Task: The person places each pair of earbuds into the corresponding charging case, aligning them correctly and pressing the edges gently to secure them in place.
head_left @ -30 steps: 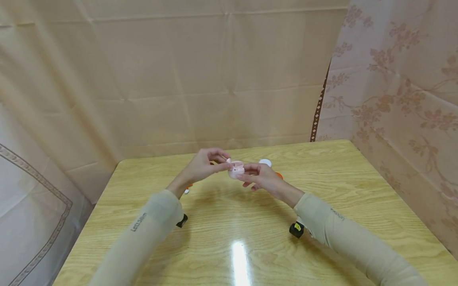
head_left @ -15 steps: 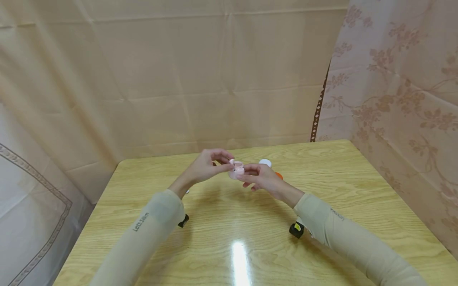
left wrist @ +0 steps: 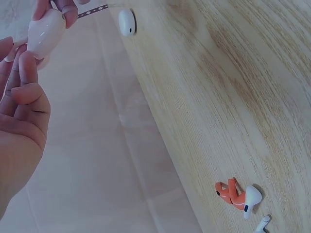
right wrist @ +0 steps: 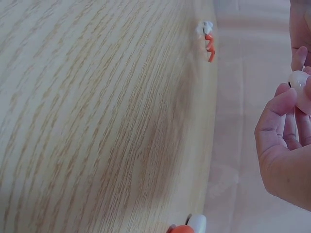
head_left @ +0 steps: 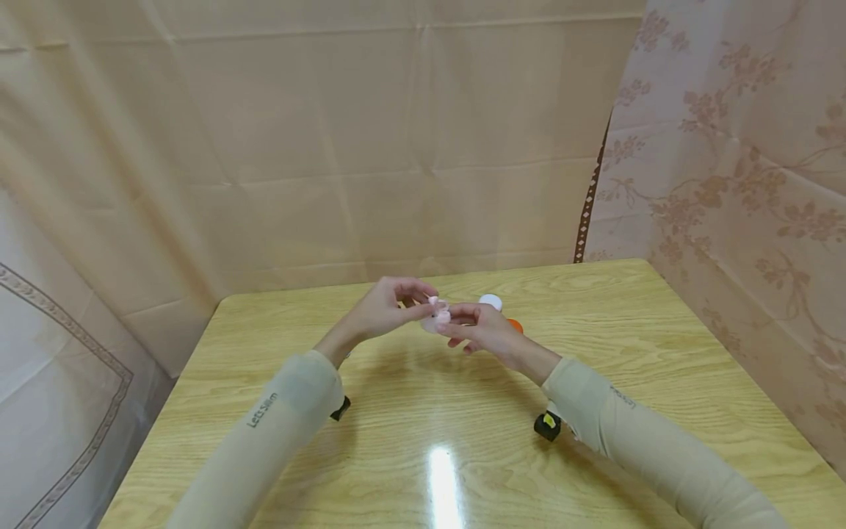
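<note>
Above the far middle of the table, my right hand holds a pale pink earbud case with its lid raised. The smooth shell of the case fills the space between both hands in the left wrist view. My left hand pinches a small pale pink earbud at the case's opening; how deep it sits there is hidden by fingers. In the right wrist view, the right hand has thumb and fingers around the case, and the left hand is beyond it.
A white earbud case and an orange case lie behind the right hand. Orange earbuds and white earbuds lie on the wooden table to the left. Curtains hang behind the table's far edge.
My left hand has shifted slightly right, bringing the pink earbud from the case's left side over its opening. Its wrist now covers most of the loose earbuds. The right hand stays almost still.
</note>
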A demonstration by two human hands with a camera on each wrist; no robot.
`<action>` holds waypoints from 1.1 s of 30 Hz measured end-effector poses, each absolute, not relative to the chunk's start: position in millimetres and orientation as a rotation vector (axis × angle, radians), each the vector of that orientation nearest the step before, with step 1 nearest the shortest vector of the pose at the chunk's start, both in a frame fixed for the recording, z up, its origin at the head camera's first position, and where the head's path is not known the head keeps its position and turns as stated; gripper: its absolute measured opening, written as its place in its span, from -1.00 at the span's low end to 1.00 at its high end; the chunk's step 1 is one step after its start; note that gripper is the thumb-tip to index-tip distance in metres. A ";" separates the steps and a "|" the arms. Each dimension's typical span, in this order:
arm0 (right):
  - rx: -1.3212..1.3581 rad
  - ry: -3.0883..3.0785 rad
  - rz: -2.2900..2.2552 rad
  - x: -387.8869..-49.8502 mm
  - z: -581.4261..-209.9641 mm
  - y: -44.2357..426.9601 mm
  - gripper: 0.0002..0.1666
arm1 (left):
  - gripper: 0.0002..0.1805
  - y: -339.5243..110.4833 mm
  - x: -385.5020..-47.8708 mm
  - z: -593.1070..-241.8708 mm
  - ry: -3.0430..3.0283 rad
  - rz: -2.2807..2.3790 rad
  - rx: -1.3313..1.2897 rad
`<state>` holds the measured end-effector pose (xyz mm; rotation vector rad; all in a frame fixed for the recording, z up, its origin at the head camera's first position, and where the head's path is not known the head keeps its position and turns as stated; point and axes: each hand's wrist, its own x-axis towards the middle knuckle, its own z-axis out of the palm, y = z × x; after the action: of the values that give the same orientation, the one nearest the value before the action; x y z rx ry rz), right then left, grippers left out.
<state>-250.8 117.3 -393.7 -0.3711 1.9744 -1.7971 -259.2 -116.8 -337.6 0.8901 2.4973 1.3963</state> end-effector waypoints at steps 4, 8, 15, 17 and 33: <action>-0.366 1.981 -1.784 -250.1 -392.8 116.7 -0.49 | -0.76 -115.5 -259.6 -338.9 2.487 1.393 0.895; -0.365 1.985 -1.777 -249.8 -392.1 116.3 -0.49 | -0.74 -114.6 -259.7 -339.8 2.489 1.392 0.910; -0.366 1.981 -1.784 -250.8 -393.6 115.9 -0.49 | -0.74 -113.8 -258.9 -339.5 2.524 1.360 0.949; -0.368 1.980 -1.785 -251.0 -394.1 115.8 -0.49 | -0.74 -113.7 -258.4 -339.3 2.523 1.356 0.956; -0.392 1.973 -1.788 -251.1 -395.3 117.1 -0.49 | -0.75 -112.1 -258.0 -339.6 2.507 1.366 0.999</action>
<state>-251.1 117.1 -395.3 -0.3918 1.9731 -1.7877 -258.0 -112.1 -339.6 0.9994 2.5074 1.3662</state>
